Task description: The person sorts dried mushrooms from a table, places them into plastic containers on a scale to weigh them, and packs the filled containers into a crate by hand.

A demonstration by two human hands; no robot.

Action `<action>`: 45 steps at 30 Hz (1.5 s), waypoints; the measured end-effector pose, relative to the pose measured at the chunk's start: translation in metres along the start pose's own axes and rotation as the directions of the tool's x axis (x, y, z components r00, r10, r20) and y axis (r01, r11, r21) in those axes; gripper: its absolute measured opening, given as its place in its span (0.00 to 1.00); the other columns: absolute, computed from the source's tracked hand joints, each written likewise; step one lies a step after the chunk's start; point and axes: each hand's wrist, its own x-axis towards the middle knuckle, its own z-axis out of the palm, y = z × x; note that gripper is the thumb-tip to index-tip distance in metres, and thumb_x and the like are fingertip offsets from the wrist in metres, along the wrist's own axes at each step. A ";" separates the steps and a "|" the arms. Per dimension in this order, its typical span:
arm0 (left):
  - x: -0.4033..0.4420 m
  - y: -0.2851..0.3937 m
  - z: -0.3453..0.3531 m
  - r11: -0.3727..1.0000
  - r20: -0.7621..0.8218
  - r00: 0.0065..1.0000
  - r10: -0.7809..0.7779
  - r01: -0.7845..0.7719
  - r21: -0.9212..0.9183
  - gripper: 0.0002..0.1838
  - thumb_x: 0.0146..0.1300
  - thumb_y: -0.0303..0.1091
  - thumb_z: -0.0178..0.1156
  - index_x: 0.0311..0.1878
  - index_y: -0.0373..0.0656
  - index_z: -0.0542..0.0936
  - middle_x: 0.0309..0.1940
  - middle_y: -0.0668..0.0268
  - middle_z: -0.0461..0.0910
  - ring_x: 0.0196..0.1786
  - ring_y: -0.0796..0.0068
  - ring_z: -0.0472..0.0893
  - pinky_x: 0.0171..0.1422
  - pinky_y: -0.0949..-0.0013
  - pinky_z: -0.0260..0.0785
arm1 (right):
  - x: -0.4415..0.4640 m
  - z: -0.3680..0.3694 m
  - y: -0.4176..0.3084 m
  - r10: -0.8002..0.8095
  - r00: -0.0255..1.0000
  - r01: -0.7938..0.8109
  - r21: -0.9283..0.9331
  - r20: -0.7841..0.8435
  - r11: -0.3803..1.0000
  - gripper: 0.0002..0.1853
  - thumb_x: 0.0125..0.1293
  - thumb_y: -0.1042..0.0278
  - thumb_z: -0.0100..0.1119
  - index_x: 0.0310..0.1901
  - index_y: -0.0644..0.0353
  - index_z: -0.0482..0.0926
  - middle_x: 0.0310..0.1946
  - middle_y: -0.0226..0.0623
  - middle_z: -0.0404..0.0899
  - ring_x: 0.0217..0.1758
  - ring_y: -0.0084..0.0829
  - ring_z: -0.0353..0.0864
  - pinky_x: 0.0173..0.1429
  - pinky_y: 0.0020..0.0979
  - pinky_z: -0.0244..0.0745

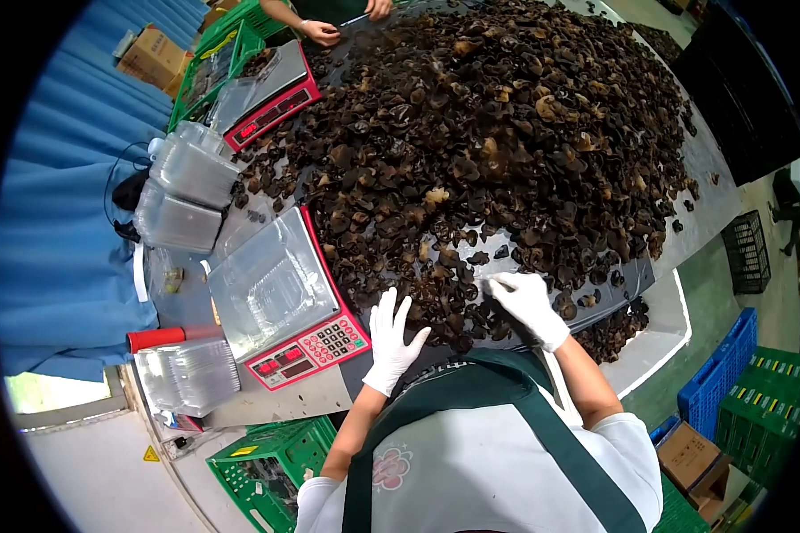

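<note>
My left hand (389,342), in a white glove, has its fingers spread at the near edge of a big pile of dark brown wood-ear mushrooms (507,133). Just left of it is a red and silver scale (316,351) with an open clear plastic box (276,280) on its plate. My right hand (526,306), also gloved, rests low over the front of the pile beside a bare patch of table. Its fingers are bent together at the tips, and whatever they hold is hidden.
Stacked clear boxes (182,209) and more boxes (187,377) stand at the left. A second scale (271,111) is at the upper left, near a co-worker's hands (320,33). A white bin (676,329) with mushrooms adjoins the table at the right. Green crates (262,471) sit below.
</note>
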 end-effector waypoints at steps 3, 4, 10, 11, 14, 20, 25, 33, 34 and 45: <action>0.002 -0.001 -0.003 1.000 0.016 1.000 0.006 -0.006 0.004 0.38 0.52 0.41 0.70 0.66 0.41 0.67 0.70 0.46 0.58 0.71 0.47 0.60 0.73 0.50 0.50 | -0.014 -0.054 0.003 0.076 0.990 -0.090 0.119 0.117 0.989 0.14 0.60 0.53 0.56 0.26 0.53 0.83 0.16 0.36 0.75 0.15 0.26 0.71 0.24 0.28 0.66; 0.000 -0.003 -0.003 1.000 0.030 0.999 -0.018 0.018 -0.004 0.40 0.53 0.44 0.70 0.67 0.43 0.66 0.71 0.48 0.57 0.72 0.47 0.58 0.74 0.47 0.48 | -0.022 -0.078 0.015 0.183 0.936 -0.187 -0.012 0.300 0.982 0.15 0.60 0.53 0.57 0.25 0.54 0.82 0.15 0.35 0.75 0.16 0.24 0.72 0.25 0.26 0.66; -0.002 0.001 -0.001 0.989 0.180 0.973 -0.145 0.149 -0.006 0.52 0.46 0.52 0.73 0.72 0.45 0.58 0.75 0.49 0.46 0.76 0.44 0.45 0.75 0.40 0.40 | -0.094 -0.126 0.063 0.574 0.456 0.130 -0.689 0.680 0.713 0.09 0.43 0.65 0.65 0.29 0.53 0.85 0.30 0.41 0.84 0.35 0.43 0.85 0.39 0.38 0.80; -0.001 0.004 -0.001 0.974 0.239 0.948 -0.208 0.224 -0.038 0.56 0.43 0.54 0.74 0.74 0.45 0.56 0.76 0.49 0.42 0.77 0.43 0.42 0.75 0.39 0.38 | -0.096 -0.121 0.059 0.619 0.486 0.131 -0.752 0.617 0.646 0.09 0.44 0.63 0.66 0.29 0.54 0.85 0.29 0.42 0.84 0.34 0.44 0.84 0.38 0.39 0.80; -0.002 0.009 0.002 0.974 0.328 0.919 -0.217 0.228 0.007 0.64 0.38 0.57 0.76 0.75 0.46 0.51 0.76 0.46 0.38 0.78 0.42 0.39 0.75 0.38 0.35 | -0.075 -0.104 0.019 0.422 0.737 -0.069 -0.562 0.529 0.824 0.19 0.48 0.47 0.69 0.29 0.56 0.84 0.26 0.42 0.82 0.32 0.44 0.83 0.36 0.41 0.78; -0.001 0.014 0.012 0.983 0.358 0.923 -0.145 0.175 -0.054 0.65 0.33 0.49 0.79 0.75 0.44 0.51 0.75 0.41 0.36 0.77 0.38 0.38 0.75 0.37 0.34 | -0.062 -0.014 0.010 0.068 0.924 -0.029 -0.107 0.376 0.994 0.48 0.44 0.63 0.76 0.68 0.56 0.61 0.64 0.48 0.68 0.63 0.44 0.73 0.63 0.36 0.72; 0.009 0.023 0.023 0.991 0.331 0.938 -0.103 0.124 -0.043 0.64 0.31 0.50 0.79 0.73 0.46 0.54 0.75 0.44 0.40 0.73 0.31 0.45 0.72 0.32 0.40 | -0.040 0.031 -0.002 0.009 0.936 -0.025 0.042 0.352 0.999 0.49 0.46 0.70 0.73 0.71 0.55 0.56 0.68 0.50 0.62 0.66 0.45 0.69 0.64 0.36 0.71; 0.053 0.033 0.035 0.971 0.183 0.954 0.236 -0.239 -0.006 0.54 0.33 0.59 0.75 0.68 0.53 0.66 0.72 0.50 0.55 0.70 0.47 0.59 0.68 0.44 0.55 | -0.005 0.040 0.000 -0.019 0.959 -0.001 0.070 0.283 0.998 0.50 0.46 0.70 0.73 0.71 0.58 0.55 0.67 0.48 0.64 0.65 0.46 0.70 0.63 0.37 0.72; 0.058 0.036 0.035 0.964 0.171 0.951 0.256 -0.264 0.019 0.50 0.37 0.59 0.73 0.67 0.55 0.68 0.71 0.53 0.57 0.67 0.51 0.63 0.66 0.49 0.59 | -0.004 0.035 0.003 0.023 0.960 -0.042 0.061 0.279 0.997 0.50 0.46 0.68 0.74 0.71 0.58 0.56 0.66 0.48 0.65 0.62 0.47 0.73 0.61 0.37 0.73; 0.100 0.044 0.036 0.959 0.414 0.889 0.197 -0.263 0.108 0.37 0.49 0.57 0.68 0.62 0.56 0.74 0.68 0.55 0.63 0.62 0.53 0.66 0.54 0.55 0.73 | -0.022 0.017 0.012 0.143 0.978 -0.159 0.102 0.149 0.982 0.29 0.64 0.63 0.60 0.66 0.57 0.65 0.59 0.50 0.74 0.58 0.46 0.78 0.59 0.36 0.73</action>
